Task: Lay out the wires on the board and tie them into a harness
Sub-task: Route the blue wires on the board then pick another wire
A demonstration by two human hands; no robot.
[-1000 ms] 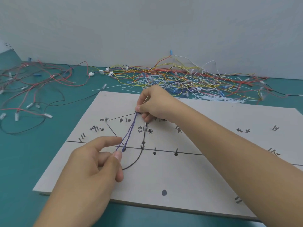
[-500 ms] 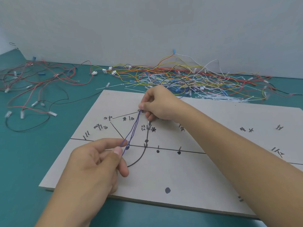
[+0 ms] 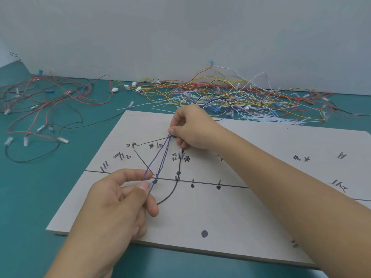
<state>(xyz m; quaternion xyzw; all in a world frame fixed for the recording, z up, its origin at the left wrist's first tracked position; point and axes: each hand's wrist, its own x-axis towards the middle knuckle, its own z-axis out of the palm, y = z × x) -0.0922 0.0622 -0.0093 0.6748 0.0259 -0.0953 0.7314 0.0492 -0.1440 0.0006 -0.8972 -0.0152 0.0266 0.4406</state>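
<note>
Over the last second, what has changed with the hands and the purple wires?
The left hand has drawn one strand of the purple wires out leftward, so the bundle fans wider. The right hand still pinches their top end; the board stays put.

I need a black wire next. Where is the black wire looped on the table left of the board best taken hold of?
Pinch the black wire at the near bottom of its loop, coming from above: there it lies flat on the green table, clear of the red wires.
</note>
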